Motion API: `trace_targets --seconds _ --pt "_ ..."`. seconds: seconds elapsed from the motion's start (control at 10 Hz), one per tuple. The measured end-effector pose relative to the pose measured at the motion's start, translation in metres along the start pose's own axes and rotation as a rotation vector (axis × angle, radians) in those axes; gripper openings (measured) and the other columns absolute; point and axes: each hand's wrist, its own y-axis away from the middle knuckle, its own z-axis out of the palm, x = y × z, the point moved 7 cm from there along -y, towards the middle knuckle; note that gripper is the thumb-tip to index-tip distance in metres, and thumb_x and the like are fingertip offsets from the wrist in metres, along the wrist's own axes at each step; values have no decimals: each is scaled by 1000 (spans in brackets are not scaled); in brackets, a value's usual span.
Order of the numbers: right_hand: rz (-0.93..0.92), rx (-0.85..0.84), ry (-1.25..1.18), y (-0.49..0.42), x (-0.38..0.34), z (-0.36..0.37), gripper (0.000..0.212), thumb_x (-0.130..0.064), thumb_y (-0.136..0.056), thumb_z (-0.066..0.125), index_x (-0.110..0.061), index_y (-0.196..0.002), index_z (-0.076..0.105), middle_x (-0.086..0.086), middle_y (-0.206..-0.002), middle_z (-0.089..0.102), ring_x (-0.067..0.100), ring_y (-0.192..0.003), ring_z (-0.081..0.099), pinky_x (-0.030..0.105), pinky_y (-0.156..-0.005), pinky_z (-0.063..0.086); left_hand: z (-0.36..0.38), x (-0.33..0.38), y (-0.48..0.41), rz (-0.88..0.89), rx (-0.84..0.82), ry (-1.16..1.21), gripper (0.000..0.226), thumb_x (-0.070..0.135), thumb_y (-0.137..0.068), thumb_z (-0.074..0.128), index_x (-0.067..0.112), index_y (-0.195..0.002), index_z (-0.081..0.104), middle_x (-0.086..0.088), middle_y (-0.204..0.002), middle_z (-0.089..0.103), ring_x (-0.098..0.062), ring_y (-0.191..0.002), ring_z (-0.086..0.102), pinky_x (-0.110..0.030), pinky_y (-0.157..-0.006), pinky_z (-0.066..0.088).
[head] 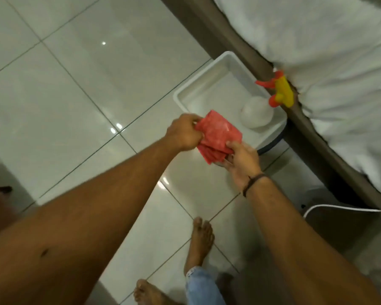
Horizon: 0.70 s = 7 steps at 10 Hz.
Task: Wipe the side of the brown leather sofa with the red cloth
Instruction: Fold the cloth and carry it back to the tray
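Observation:
The red cloth (217, 135) is folded into a thick pad and held between both hands above the floor, near the front corner of a white tray. My left hand (184, 132) pinches its left edge. My right hand (242, 160) grips its lower right corner, palm turned up; a dark band circles that wrist. A brown edge (240, 42) runs diagonally across the upper right under white bedding; I cannot tell whether it is the brown leather sofa.
A white tray (193, 89) on a stand holds a spray bottle with a white body (256, 114) and a yellow and red head (280, 90). White bedding (330, 58) fills the upper right. A white cable (339, 208) lies lower right. Bare feet (201, 238) stand on glossy white tiles (75, 84).

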Motion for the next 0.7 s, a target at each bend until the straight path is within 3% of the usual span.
trace_targets --seconds 0.1,0.2,0.3,0.4,0.5,0.6,0.7 --pt "2 138 82 -46 -29 -11 27 -1 -99 67 -12 -122 78 9 -109 81 23 -90 74 36 -75 68 5 41 -42 12 90 -266 53 12 -88 71 30 -138 70 -4 -135 73 -31 -121 71 -35 -93 56" --pt "30 254 229 -77 -43 -22 43 -6 -94 78 0 -136 72 16 -133 79 28 -105 72 42 -107 62 21 60 -73 0 117 -417 49 10 -88 71 22 -136 70 -10 -132 70 -31 -114 66 -40 -86 54" --pt "28 297 391 -93 -46 -30 54 -11 -86 88 -2 -137 71 14 -133 80 32 -110 77 33 -100 59 34 60 -91 2 137 -540 43 10 -93 68 16 -136 66 -14 -134 67 -36 -121 65 -44 -96 55" --pt "76 313 524 -101 -34 -28 54 -14 -80 95 -2 -128 74 15 -123 82 34 -100 82 40 -96 68 39 51 -95 31 181 -659 26 1 -95 59 9 -118 68 -15 -125 69 -37 -117 67 -43 -89 52" --pt "36 344 690 -100 -37 -24 48 -19 -81 91 -5 -124 75 16 -119 83 37 -99 84 45 -92 70 43 47 -85 102 296 -774 26 -4 -97 55 10 -116 66 -15 -124 67 -36 -115 66 -43 -81 45" --pt "-30 379 843 -94 -43 -21 54 -27 -82 90 -6 -129 74 17 -125 82 39 -112 81 49 -100 67 44 49 -71 210 394 -827 35 7 -101 61 14 -135 63 -13 -139 60 -36 -129 57 -49 -101 47" --pt "-86 388 856 -73 -48 -13 48 -34 -84 88 -7 -121 72 16 -122 82 39 -107 82 47 -94 68 31 41 -37 276 509 -680 52 16 -102 61 24 -153 53 -6 -157 52 -31 -142 51 -50 -113 45"
